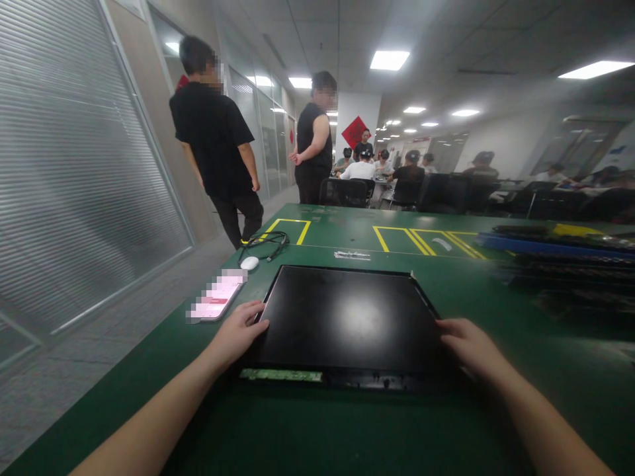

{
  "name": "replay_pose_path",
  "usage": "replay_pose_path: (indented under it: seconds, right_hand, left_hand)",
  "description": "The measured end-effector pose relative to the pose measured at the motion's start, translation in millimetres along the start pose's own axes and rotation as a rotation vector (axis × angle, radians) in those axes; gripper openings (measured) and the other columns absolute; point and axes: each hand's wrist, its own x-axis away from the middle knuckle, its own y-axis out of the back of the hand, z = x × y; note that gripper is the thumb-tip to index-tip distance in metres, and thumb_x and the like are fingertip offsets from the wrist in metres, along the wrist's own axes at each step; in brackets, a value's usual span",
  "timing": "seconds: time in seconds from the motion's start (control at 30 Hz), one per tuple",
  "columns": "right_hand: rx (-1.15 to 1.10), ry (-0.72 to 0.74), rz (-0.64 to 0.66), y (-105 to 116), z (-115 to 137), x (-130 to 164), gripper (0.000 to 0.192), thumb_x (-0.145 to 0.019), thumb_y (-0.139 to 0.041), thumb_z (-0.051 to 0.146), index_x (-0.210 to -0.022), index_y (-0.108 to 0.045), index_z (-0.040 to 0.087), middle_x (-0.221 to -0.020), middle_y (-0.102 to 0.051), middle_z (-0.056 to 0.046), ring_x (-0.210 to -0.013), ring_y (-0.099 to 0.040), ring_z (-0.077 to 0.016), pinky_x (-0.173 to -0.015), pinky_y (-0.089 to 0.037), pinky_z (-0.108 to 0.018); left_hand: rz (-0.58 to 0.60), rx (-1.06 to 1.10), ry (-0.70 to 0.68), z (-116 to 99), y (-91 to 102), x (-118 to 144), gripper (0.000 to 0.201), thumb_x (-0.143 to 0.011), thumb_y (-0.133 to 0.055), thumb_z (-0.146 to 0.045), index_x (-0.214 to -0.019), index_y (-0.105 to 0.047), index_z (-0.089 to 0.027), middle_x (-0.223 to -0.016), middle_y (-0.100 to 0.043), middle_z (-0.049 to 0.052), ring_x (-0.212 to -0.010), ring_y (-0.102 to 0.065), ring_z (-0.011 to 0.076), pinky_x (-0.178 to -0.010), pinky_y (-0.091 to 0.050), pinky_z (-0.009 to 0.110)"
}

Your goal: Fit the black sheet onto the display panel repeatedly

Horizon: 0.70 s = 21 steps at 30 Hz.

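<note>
A black display panel (317, 317) lies screen up in front of me on the green table (377, 430). A strip of green circuit board (281, 375) shows along its near edge. My left hand (241, 334) grips the panel's left edge, thumb on top of the frame and the other fingers along the side. Opposite it, my right hand (466, 344) holds the right edge, its thumb and forefinger on the frame; the lower fingers are hidden. How far the panel is off the table, if at all, I cannot tell.
Left of the panel lie a lit phone (218, 297), a white mouse (249, 263) and a coiled black cable (270, 243). Dark panels are stacked, blurred, at the right (570, 264). Two people stand beyond the table's far left; others sit farther back.
</note>
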Motion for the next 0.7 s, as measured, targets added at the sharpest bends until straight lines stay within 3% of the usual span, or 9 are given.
replay_pose_path:
  seconds: [0.3, 0.7]
  right_hand:
    - [0.007, -0.024, 0.017, -0.3, -5.9, -3.9, 0.045, -0.064, -0.052, 0.016, -0.100, -0.077, 0.019, -0.102, -0.075, -0.008, -0.089, -0.069, -0.0229, -0.081, -0.052, -0.031]
    - [0.084, -0.026, 0.003, 0.3, -3.6, -4.9, 0.045, -0.066, -0.052, 0.014, -0.104, -0.076, 0.016, -0.111, -0.071, -0.011, -0.092, -0.068, -0.0230, -0.083, -0.052, -0.032]
  left_hand:
    - [0.059, -0.379, -0.105, 7.3, -0.7, -2.0, 0.046, -0.073, -0.058, -0.040, -0.109, -0.072, -0.015, -0.136, -0.058, 0.016, -0.125, -0.055, 0.0330, -0.105, -0.044, 0.043]
    - [0.082, -0.473, -0.115, 6.1, -4.0, -0.7, 0.050, -0.077, -0.052, -0.037, -0.116, -0.067, -0.009, -0.138, -0.052, 0.021, -0.129, -0.050, 0.0337, -0.110, -0.038, 0.046]
